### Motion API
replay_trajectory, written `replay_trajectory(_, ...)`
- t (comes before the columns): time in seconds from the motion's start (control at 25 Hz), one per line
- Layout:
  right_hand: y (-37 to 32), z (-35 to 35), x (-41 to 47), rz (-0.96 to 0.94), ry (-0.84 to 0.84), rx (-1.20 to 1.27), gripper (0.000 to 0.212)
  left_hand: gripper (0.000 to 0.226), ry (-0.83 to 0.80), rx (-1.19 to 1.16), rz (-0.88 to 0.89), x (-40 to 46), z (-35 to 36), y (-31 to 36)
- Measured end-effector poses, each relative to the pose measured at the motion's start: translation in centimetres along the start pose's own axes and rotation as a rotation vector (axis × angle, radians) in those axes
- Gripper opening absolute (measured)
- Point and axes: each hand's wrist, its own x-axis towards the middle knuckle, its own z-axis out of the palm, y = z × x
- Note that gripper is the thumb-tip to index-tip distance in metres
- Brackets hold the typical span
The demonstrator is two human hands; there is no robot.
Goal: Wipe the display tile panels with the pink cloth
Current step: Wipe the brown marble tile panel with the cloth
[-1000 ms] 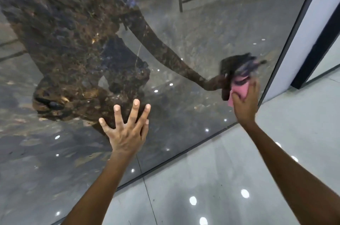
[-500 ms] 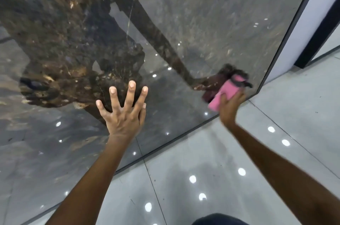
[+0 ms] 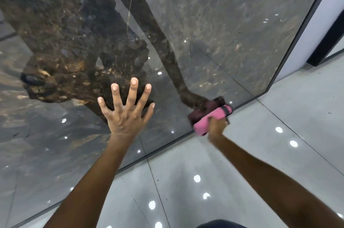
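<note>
Nearest, both forearms reach forward over the pale floor [image 3: 186,181]; the left hand [image 3: 126,114] lies flat with fingers spread wide on the dark glossy tile panel [image 3: 214,28], holding nothing and seemingly bracing; the right hand [image 3: 216,127] grips the folded pink cloth [image 3: 208,119], which is pressed against the panel's bottom edge where it meets the floor. The wiping step looks to be under way at the foot of the panel; the next move likely calls for carrying the cloth along to an unwiped stretch, keeping it flat on the surface.
</note>
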Motion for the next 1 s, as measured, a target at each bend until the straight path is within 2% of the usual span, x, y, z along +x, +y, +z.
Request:
replay_trajectory(0.08, -0.1, -0.4, 2.9, 0.044, 0.135, 0.178, 0.051, 0.078, -0.006, 0.016, -0.002, -0.1, 0.3, 0.1)
replay_trajectory(0.16, 0.7, 1.2, 4.5, 0.075, 0.329, 0.166, 0.059, 0.079, -0.006, 0.02, -0.002, -0.3, 0.5, 0.2)
replay_trajectory(0.2, 1.8, 3.5, 3.2, 0.09, 0.339, 0.193, 0.064, 0.079, -0.005, 0.013, -0.005, -0.3, 0.5, 0.2)
replay_trajectory(0.24, 2.9, 5.8, -0.1, 0.114, 0.248, 0.245, 0.073, 0.079, 0.0, -0.002, -0.007, -0.2, 0.5, 0.3)
replay_trajectory(0.32, 6.3, 9.7, -6.2, 0.125, -0.173, 0.378, 0.089, 0.078, 0.013, -0.019, -0.011, 0.1, 0.4, 0.2)
replay_trajectory(0.36, 8.4, 10.8, -7.6, 0.134, -0.28, 0.349, 0.09, 0.078, 0.011, -0.024, -0.014, 0.1, 0.3, 0.1)
replay_trajectory(0.4, 9.4, 10.4, -7.0, 0.135, -0.284, 0.296, 0.087, 0.077, 0.006, -0.032, -0.017, 0.0, 0.3, 0.1)
replay_trajectory(0.52, 8.0, 4.9, 0.8, -0.048, 0.002, 0.143, 0.069, 0.077, -0.012, -0.045, -0.024, -0.2, 0.2, 0.3)
replay_trajectory(0.6, 4.3, 0.2, 6.7, -0.108, 0.193, 0.158, 0.054, 0.076, -0.019, -0.041, 0.002, -0.2, 0.4, 0.5)
replay_trajectory(0.68, -0.7, -1.9, 7.1, -0.174, 0.303, 0.258, 0.061, 0.07, -0.05, -0.044, -0.013, -0.1, -0.1, 0.6)
replay_trajectory(0.76, -4.4, -0.6, 0.2, -0.313, 0.219, 0.231, 0.075, 0.058, -0.087, -0.172, -0.086, 0.1, -1.8, 1.1)
replay_trajectory(0.88, -6.0, 1.7, -8.8, -0.845, -0.029, 0.023, 0.079, 0.043, -0.07, -0.387, -0.121, 4.6, -4.5, 1.1)
replay_trajectory(0.92, -8.6, 1.2, -8.8, -0.922, 0.0, 0.015, 0.077, 0.041, -0.012, -0.416, -0.123, 8.0, -5.3, 0.0)
replay_trajectory(1.0, -17.9, -1.7, -6.6, -0.92, 0.204, 0.11, 0.08, 0.042, 0.104, -0.437, -0.196, 16.3, -6.7, -3.4)
